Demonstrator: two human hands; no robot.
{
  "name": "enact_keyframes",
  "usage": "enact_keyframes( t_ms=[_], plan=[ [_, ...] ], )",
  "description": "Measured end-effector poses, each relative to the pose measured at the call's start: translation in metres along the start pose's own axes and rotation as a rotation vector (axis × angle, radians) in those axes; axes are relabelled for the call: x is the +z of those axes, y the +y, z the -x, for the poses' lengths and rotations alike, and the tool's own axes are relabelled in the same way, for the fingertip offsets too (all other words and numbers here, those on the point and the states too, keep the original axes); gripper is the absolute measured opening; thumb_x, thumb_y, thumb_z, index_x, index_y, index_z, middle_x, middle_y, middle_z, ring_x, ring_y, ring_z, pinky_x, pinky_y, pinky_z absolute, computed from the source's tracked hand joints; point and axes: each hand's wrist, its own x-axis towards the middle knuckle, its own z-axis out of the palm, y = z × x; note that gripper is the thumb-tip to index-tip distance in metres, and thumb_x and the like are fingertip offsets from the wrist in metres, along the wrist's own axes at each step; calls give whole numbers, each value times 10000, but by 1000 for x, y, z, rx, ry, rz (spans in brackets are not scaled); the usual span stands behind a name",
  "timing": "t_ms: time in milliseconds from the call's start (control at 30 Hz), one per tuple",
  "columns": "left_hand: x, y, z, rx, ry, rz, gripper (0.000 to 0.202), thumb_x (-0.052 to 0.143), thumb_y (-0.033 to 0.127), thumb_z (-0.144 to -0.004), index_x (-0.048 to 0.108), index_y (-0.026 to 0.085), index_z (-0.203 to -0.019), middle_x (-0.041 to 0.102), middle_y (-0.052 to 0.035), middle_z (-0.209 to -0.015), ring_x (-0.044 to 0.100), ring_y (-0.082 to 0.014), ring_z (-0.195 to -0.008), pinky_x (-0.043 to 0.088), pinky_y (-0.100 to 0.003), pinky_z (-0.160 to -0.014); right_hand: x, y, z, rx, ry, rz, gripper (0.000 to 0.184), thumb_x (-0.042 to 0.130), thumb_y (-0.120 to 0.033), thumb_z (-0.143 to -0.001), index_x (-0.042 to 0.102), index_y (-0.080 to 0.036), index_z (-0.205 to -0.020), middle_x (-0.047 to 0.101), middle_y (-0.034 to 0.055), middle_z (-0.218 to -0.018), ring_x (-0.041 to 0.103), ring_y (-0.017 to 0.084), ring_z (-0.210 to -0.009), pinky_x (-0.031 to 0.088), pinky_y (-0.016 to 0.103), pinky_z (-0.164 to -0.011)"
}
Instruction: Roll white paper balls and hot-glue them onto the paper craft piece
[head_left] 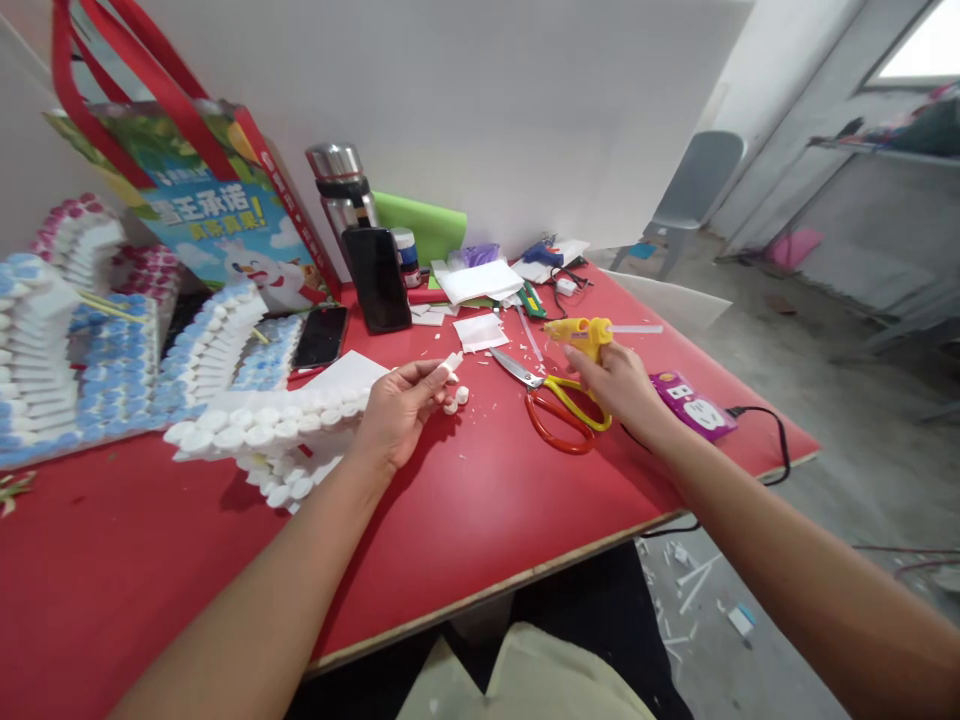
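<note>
My left hand [401, 408] is pinched on a small white foam piece [452, 362], palm up over the red table [465, 510]. Beside its wrist lies a curved white model part [259, 430] built of round foam discs. Two loose white discs [456, 400] lie just right of the fingers. My right hand [616, 385] is wrapped round the handle of a yellow glue gun [579, 332], its nozzle pointing left and a clear glue stick poking out at the back. Orange and yellow scissors [559, 402] lie on the table just left of that hand.
A blue-and-white layered foam model [90, 345] fills the table's left. A printed bag with red handles [202, 205], a steel flask [341, 190], two phones [376, 278], paper scraps [480, 330] and a blue glue gun [541, 254] stand at the back. A purple power strip [694, 405] and black cable [772, 430] sit near the right edge.
</note>
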Motion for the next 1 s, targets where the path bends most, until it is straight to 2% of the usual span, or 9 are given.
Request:
enact_keyframes(
  t_ms=[233, 433, 533, 600, 700, 767, 867, 933, 1000],
  plan=[
    [-2, 0, 1, 24, -36, 35, 253, 873, 254, -693, 741, 107, -851, 642, -21, -698, 550, -89, -561, 529, -277, -579, 4, 31, -9, -4, 66, 130, 499, 512, -651, -879, 466, -212, -647, 511, 8, -583, 433, 150, -560, 304, 300, -577],
    [-1, -1, 2, 25, -106, 78, 220, 848, 264, -737, 733, 126, -864, 658, -23, -735, 568, -87, -588, 518, -270, -599, 1, 31, -13, 48, 53, 260, 459, 547, -626, -857, 525, -203, -682, 583, 58, -652, 518, 195, -607, 343, 314, -593],
    [-2, -2, 3, 39, -121, 95, 211, 843, 275, -746, 729, 138, -859, 672, -28, -760, 563, -87, -590, 515, -273, -594, 0, 30, -5, 48, 44, 339, 414, 570, -571, -856, 607, -163, -803, 652, 120, -798, 595, 246, -725, 419, 343, -670],
    [-1, -2, 3, 45, -130, 111, 201, 844, 269, -743, 725, 145, -848, 671, -25, -753, 553, -86, -586, 515, -276, -596, -4, 31, 7, 5, 62, 384, 419, 575, -520, -863, 644, -121, -971, 677, 173, -954, 635, 293, -866, 465, 376, -754],
    [-1, -1, 3, 57, -141, 138, 198, 844, 263, -745, 723, 155, -859, 664, -17, -739, 540, -85, -584, 515, -278, -605, -17, 25, 37, -59, 100, 443, 568, 555, -501, -891, 582, -69, -1258, 654, 242, -1157, 648, 352, -1019, 501, 436, -823],
    [-1, -1, 4, 67, -146, 151, 195, 841, 259, -749, 723, 160, -867, 653, -11, -721, 538, -83, -587, 508, -270, -607, -29, 12, 61, -98, 120, 455, 572, 557, -493, -904, 581, -72, -1291, 666, 244, -1166, 663, 368, -1016, 513, 464, -824],
    [0, -2, 4, 69, -165, 161, 185, 836, 257, -758, 720, 164, -868, 637, -2, -701, 546, -82, -594, 502, -257, -613, -38, -24, 85, -219, 205, 207, 395, 579, -441, -927, 656, -184, -1216, 735, 127, -1051, 704, 286, -908, 534, 429, -829],
    [1, -1, 5, 68, -167, 169, 199, 843, 266, -750, 716, 166, -866, 627, 8, -691, 538, -79, -585, 508, -262, -621, -29, -53, 84, -275, 124, -116, 301, 607, -389, -921, 698, -210, -1144, 746, 90, -1027, 716, 232, -864, 553, 380, -817],
    [4, 0, 6, 67, -148, 173, 231, 860, 282, -726, 709, 168, -859, 622, 16, -688, 551, -86, -589, 513, -265, -616, -7, -78, 69, -252, -59, -413, 297, 589, -343, -926, 707, -204, -1160, 745, 84, -1023, 717, 201, -800, 568, 359, -771]
  ],
)
